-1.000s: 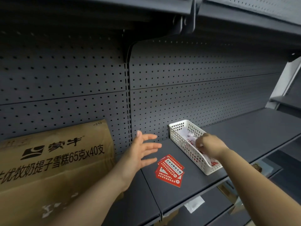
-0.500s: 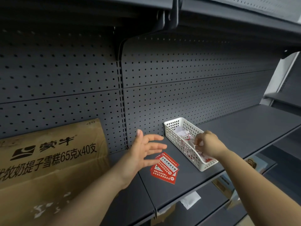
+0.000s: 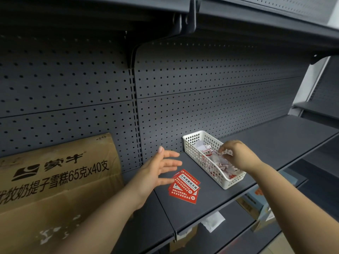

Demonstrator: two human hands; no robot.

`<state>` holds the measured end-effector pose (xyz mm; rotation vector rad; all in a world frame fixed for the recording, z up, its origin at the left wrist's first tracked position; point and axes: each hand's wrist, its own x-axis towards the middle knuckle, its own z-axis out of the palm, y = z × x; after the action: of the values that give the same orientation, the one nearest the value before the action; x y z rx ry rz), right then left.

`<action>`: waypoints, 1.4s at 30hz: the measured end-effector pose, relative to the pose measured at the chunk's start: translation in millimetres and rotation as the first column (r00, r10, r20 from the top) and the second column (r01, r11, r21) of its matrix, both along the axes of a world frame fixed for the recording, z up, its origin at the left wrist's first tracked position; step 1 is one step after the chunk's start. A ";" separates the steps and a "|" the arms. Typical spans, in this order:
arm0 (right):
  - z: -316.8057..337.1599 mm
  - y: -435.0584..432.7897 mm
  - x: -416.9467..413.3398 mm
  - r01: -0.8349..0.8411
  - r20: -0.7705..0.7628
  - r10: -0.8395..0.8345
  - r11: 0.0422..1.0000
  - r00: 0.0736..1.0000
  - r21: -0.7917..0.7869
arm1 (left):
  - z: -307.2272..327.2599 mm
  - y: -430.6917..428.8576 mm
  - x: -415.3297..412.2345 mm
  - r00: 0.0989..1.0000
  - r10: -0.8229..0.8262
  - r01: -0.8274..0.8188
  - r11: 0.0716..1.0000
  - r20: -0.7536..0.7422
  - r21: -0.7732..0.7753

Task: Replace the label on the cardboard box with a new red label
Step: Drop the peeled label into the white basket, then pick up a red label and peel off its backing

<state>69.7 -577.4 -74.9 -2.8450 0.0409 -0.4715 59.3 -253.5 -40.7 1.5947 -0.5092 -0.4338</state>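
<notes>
A brown cardboard box (image 3: 55, 180) with black print stands at the left of the grey shelf; white scraps of torn label show on its lower front. A small stack of red labels (image 3: 185, 187) lies flat on the shelf between box and basket. My left hand (image 3: 159, 167) hovers open, fingers spread, just left of and above the stack. My right hand (image 3: 236, 154) reaches over the white plastic basket (image 3: 194, 153), fingertips pinched among crumpled white and red paper scraps (image 3: 216, 160); whether it grips a scrap is unclear.
A grey perforated back panel (image 3: 201, 85) rises behind the shelf (image 3: 275, 138), with another shelf overhead. Below the shelf edge, a white paper piece (image 3: 213, 223) and coloured boxes (image 3: 256, 202) sit on the lower level.
My right hand has lifted from deep in the basket to above its contents. My left hand stays open near the red labels. The view has shifted slightly.
</notes>
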 end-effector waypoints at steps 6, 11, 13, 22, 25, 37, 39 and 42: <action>10.1 45.1 -20.7 -0.131 0.120 0.115 0.982 0.986 0.133 | -11.6 -5.1 6.4 0.999 0.049 -0.048 0.996 0.001 0.068; -10.1 90.5 -29.8 -0.235 0.084 0.224 0.957 0.971 0.169 | -23.8 -9.8 7.5 0.998 0.052 -0.050 0.993 -0.020 0.104; -30.8 102.7 -26.3 -0.185 -0.015 0.191 0.964 0.981 0.192 | -30.8 -11.7 8.6 0.998 0.056 -0.051 0.991 -0.034 0.125; -89.2 132.8 -14.7 0.259 -0.205 -0.236 0.961 0.950 0.096 | -82.3 -16.9 16.7 0.995 0.060 -0.083 0.942 0.079 0.326; -83.1 136.1 -8.6 0.317 -0.268 -0.290 0.947 0.919 0.060 | -93.2 -18.3 17.2 0.992 0.045 -0.084 0.930 0.118 0.357; -75.0 138.7 -3.3 0.294 -0.252 -0.230 0.921 0.940 0.256 | -101.3 -7.4 24.6 0.980 0.092 -0.157 0.906 0.179 0.392; -69.9 137.5 -12.0 0.203 -0.182 -0.142 0.900 0.973 0.385 | -97.4 -7.8 23.6 0.980 0.130 -0.174 0.924 0.147 0.340; -46.4 130.2 -35.0 0.106 -0.105 -0.058 0.837 0.993 0.536 | -85.9 -8.8 16.7 0.985 0.132 -0.156 0.955 0.112 0.251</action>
<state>34.7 -447.2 -121.3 -2.3032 0.2705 -0.2931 76.0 -262.3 -126.6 1.8985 -0.4160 -0.3246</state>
